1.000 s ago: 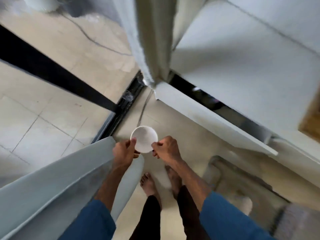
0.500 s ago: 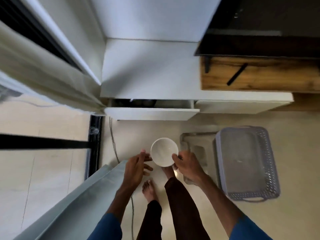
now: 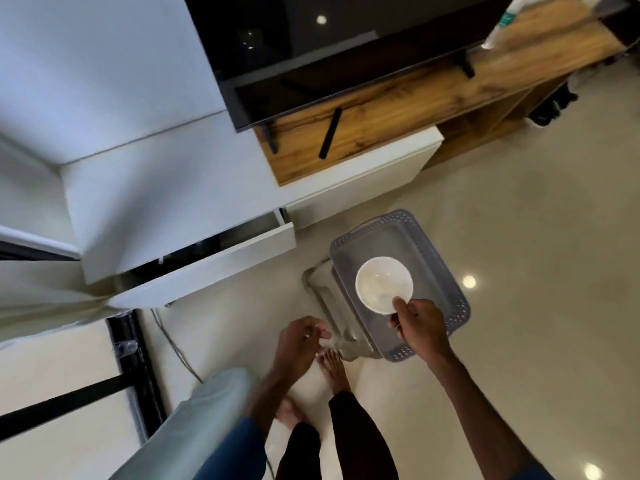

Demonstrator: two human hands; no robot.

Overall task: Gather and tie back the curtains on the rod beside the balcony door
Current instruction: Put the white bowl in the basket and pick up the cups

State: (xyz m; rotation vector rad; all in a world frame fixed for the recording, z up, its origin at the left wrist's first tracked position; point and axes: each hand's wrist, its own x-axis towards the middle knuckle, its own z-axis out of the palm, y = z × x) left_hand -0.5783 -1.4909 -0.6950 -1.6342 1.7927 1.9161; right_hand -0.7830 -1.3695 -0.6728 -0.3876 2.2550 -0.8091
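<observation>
My right hand (image 3: 417, 329) pinches the near rim of a small white bowl (image 3: 383, 284) and holds it over a grey perforated plastic basket (image 3: 450, 299) on the floor. My left hand (image 3: 299, 341) hangs lower left of it with loosely curled fingers and holds nothing. A pale grey curtain panel (image 3: 207, 403) hangs at the lower left beside my left arm. A cream curtain (image 3: 41, 299) shows at the left edge, bunched near the balcony door's black frame (image 3: 131, 362).
A white cabinet with an open drawer (image 3: 207, 271) stands ahead on the left. A wooden TV unit (image 3: 398, 109) carries a black screen. A clear plastic stool (image 3: 325, 306) sits under the basket. A cable (image 3: 173, 344) runs along the floor. My bare feet (image 3: 332, 368) stand by the stool.
My view has swung right from the balcony door to the floor basket. My left hand let go of the bowl and dropped; my right hand carried the bowl right, over the basket.
</observation>
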